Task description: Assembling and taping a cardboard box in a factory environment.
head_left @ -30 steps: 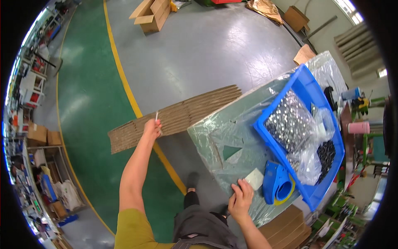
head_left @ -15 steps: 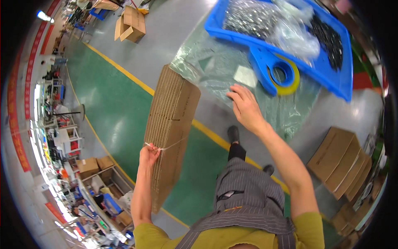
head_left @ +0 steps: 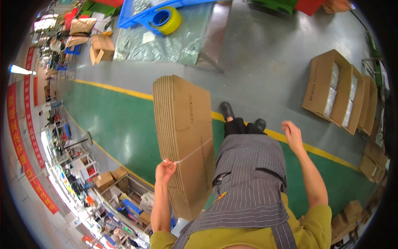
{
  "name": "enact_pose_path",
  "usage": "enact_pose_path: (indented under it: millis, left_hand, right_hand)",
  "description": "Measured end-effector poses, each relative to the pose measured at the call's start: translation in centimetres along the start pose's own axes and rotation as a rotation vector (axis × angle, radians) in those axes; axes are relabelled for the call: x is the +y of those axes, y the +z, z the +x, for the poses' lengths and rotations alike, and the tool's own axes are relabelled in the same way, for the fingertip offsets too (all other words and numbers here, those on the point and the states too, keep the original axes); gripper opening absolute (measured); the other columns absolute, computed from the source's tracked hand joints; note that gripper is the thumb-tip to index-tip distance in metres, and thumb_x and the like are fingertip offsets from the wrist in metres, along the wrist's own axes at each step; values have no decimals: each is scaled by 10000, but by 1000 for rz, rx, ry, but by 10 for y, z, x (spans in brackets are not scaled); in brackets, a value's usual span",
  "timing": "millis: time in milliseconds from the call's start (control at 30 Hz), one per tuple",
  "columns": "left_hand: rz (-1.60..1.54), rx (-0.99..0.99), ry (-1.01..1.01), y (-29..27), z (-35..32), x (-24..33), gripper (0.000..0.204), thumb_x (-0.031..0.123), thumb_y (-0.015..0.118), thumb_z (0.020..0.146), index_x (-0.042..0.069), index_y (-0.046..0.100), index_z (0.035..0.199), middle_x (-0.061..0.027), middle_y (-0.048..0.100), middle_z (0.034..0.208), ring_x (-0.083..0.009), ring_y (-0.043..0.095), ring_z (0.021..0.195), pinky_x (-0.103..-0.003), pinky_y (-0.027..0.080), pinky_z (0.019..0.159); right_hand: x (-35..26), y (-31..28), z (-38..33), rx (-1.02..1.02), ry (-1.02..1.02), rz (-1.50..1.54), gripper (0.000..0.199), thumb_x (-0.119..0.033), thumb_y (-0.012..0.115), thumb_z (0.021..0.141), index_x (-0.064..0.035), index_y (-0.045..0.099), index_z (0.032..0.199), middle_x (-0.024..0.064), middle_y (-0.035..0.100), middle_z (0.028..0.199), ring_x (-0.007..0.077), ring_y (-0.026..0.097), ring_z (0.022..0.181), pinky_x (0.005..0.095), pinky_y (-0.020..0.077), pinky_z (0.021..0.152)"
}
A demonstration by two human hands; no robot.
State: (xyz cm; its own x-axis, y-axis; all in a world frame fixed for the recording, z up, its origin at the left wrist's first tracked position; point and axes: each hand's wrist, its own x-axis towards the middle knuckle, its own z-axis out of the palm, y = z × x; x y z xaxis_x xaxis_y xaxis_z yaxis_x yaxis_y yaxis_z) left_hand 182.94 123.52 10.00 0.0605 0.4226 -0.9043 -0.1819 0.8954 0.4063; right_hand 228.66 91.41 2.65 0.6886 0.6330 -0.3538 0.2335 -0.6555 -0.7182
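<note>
Cardboard sheets, strapped into a bundle, hung upright beside the person's left leg. Left hand was closed on the strap; right hand swung loosely open, holding nothing. Keeping the bundle vertical would probably spare the strap.

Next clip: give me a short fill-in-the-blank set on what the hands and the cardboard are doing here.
1. The left hand grips the thin ___ tied round the bundle of flat cardboard.
2. The right hand holds ___.
3. The yellow line on the floor borders a ___ strip.
4. The tape roll on the table has a ___ outside.

Missing words: strap; nothing; green; yellow
</note>
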Motion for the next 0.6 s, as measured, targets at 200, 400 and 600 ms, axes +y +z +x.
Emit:
enact_pose_path:
  millis: [200,400,600]
  left_hand:
    - [28,-180,-226,56,56,-113,205,-63,453,706,42,454,882,-93,518,795,-231,536,693,-447,522,767]
    - [22,-12,-297,151,114,-178,249,-29,453,749,68,482,977,-88,548,855,-267,553,800,-500,451,843]
    - [207,6,-262,205,211,-157,196,-10,435,701,74,479,874,-46,546,781,-235,553,778,-462,447,802]
  right_hand:
    - [128,-18,-110,172,316,39,142,-59,472,869,-26,595,932,123,655,749,235,646,698,351,499,646]
    - [158,-30,-189,69,506,16,190,-154,492,870,-30,626,919,102,683,759,195,668,718,324,524,689]
    - [127,-60,-211,222,710,-14,191,-149,518,846,-44,639,952,97,696,801,194,672,773,321,524,725]
